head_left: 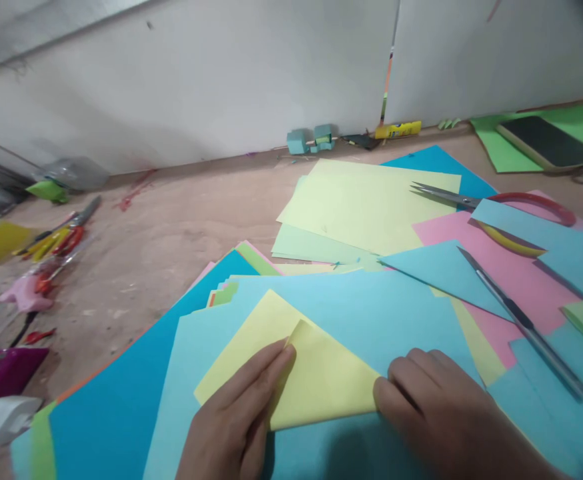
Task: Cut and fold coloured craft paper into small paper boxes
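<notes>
A pale yellow sheet of paper [326,373], partly folded over itself, lies on a stack of light blue sheets [376,297]. At the fold's raised tip, the fingers of my left hand [244,393] press together on the yellow paper. My right hand [431,400] is closed, its thumb and curled fingers gripping the sheet's right corner. To the right of that hand, a slim metal craft knife [524,320] with a dark grip rests on loose cut pieces. Scissors [464,199] with red and yellow handles lie behind it, partly covered by a blue strip [526,223].
Along the wall stand light blue paper blocks [297,142] and a yellow glue stick [398,130]. A phone [551,142] sits on green paper [491,147] at back right. On the left are tools with yellow and red handles [61,240], a pink glue gun [28,292] and a purple object [11,373].
</notes>
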Tool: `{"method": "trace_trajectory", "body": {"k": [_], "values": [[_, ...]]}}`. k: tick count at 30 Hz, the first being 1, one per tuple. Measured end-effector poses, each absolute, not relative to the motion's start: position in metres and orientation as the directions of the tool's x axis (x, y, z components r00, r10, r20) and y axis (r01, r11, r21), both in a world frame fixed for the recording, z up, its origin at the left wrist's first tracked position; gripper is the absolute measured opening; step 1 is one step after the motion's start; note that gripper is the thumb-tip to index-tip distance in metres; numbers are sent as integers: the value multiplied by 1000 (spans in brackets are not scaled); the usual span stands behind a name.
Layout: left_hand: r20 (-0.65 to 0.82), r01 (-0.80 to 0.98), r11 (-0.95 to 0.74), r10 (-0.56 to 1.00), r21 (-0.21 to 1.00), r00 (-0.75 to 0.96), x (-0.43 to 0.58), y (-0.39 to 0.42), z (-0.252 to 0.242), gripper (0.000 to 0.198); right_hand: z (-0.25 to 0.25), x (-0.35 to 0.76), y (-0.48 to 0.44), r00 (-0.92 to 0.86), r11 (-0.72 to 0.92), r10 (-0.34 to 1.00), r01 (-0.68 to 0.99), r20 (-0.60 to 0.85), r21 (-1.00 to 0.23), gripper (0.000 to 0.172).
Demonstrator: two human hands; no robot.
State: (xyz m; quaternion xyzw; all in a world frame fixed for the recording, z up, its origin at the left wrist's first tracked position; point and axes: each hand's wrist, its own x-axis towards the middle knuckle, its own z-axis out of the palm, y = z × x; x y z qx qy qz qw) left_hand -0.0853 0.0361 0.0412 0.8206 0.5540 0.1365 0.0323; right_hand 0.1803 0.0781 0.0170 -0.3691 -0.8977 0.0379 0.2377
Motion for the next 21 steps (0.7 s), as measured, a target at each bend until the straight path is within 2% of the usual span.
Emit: {"method": "trace_trajectory", "body": {"k": [8, 15, 21], "values": [[160, 915, -324, 943, 241, 292, -83, 35, 39, 53, 18, 180, 78, -612, 730, 670, 646, 420, -223, 20], [182, 915, -371, 922, 155, 343, -83, 39, 38, 50, 18, 179, 79, -615, 734, 663, 646, 427, -210, 18], [134, 925, -354, 932, 134, 337, -83, 38, 36, 52, 18, 179, 76, -604, 724, 673, 655, 427, -215, 18]]}}
